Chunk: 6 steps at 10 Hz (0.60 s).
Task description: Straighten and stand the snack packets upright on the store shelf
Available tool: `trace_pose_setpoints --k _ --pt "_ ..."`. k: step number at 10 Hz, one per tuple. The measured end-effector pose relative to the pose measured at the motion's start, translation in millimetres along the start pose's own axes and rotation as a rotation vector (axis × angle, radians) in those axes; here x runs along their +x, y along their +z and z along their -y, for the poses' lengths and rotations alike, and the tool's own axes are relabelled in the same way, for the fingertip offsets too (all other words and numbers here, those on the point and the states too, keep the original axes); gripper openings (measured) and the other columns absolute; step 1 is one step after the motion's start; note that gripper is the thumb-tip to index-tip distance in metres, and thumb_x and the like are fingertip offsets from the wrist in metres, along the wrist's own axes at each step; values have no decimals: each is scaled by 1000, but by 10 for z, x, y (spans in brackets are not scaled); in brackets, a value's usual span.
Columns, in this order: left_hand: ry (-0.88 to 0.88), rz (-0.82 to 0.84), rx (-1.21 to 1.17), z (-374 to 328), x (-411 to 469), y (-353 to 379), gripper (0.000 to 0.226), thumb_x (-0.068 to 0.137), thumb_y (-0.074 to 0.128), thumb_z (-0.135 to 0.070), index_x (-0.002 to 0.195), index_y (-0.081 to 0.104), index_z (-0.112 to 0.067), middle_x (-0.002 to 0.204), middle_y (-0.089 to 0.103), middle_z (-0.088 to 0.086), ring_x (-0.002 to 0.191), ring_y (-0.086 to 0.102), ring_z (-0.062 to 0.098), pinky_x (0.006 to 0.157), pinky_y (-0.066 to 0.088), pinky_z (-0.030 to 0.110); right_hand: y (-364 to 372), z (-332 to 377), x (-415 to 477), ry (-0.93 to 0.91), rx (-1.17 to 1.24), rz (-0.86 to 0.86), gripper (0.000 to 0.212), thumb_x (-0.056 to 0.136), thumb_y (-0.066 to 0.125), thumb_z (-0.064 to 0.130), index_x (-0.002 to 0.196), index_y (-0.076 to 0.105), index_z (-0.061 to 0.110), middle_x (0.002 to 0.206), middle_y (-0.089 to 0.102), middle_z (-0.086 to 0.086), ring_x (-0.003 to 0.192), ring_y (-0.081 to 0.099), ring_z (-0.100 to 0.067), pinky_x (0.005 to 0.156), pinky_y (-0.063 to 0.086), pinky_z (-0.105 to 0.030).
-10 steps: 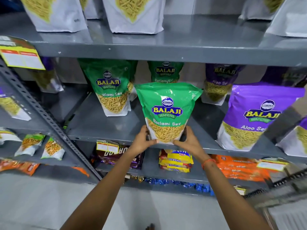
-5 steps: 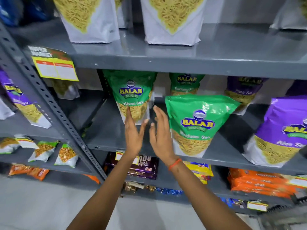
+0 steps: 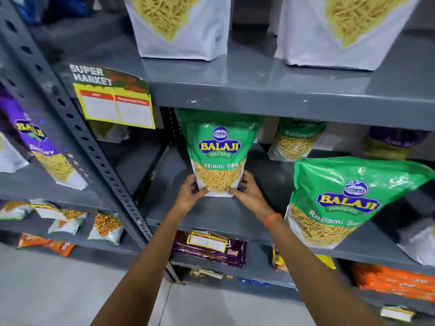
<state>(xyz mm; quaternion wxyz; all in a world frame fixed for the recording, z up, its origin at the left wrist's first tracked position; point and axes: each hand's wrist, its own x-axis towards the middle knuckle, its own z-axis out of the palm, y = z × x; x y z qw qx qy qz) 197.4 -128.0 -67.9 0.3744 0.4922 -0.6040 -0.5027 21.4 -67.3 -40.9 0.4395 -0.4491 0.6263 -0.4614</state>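
A green Ratlami Sev packet (image 3: 219, 151) stands upright on the grey middle shelf (image 3: 211, 217), near its left post. My left hand (image 3: 190, 194) grips its lower left corner and my right hand (image 3: 247, 194) grips its lower right corner. A second green packet (image 3: 339, 203) stands at the shelf's front edge to the right, leaning slightly. A third green packet (image 3: 296, 140) stands further back between them.
A purple packet (image 3: 386, 144) stands at the back right. White packets (image 3: 179, 27) line the upper shelf. A yellow price tag (image 3: 115, 107) hangs from the upper shelf edge. The perforated post (image 3: 94, 147) separates the left rack with a purple packet (image 3: 44, 147) and small packets (image 3: 106, 227).
Both hands let go of the front green packet, moved left with fingers apart, and now grip the bottom of the green packet further back on the left. The view shifted left.
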Motion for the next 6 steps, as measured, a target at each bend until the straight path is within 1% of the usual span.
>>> trace_pose_setpoints --k 1,2,3,4,5,6 --pt "-19 69 4 88 -315 -123 42 77 67 0 114 47 1 115 61 15 101 60 21 77 53 10 94 -236 -294 -35 -65 -44 62 73 74 16 125 40 16 130 53 -12 116 53 -20 101 46 -39" --pt "-23 111 -15 171 -588 -227 41 77 69 -4 113 49 -5 114 63 10 104 62 18 90 53 24 203 -353 -540 -48 -108 -74 64 71 76 26 123 40 17 126 54 -8 115 54 -20 98 47 -38" --pt "-17 139 3 155 -753 -283 44 78 68 -9 118 49 -10 115 63 2 101 62 -2 81 50 7 279 -336 -710 -83 -68 -66 60 75 74 20 123 38 16 121 51 -2 111 51 -14 89 43 -20" --pt "-13 141 4 143 -815 -304 48 80 68 -11 123 47 -10 120 62 1 106 60 -2 88 48 13 314 -333 -766 -86 -59 -88 60 74 74 21 121 37 21 122 49 -2 109 50 -13 87 42 -19" --pt "-40 153 54 54 -894 -320 47 80 67 -10 123 46 -11 120 61 -1 106 60 -2 99 47 30 315 -257 -834 -55 -100 -94 59 74 73 19 121 38 19 125 51 -7 112 51 -16 87 44 -18" --pt "-50 111 160 -52 -954 -257 48 80 67 -20 122 45 -9 123 60 5 113 59 18 97 46 36 279 -204 -841 -56 -218 -114 60 76 69 19 126 38 11 129 50 -14 121 47 -26 100 44 -37"
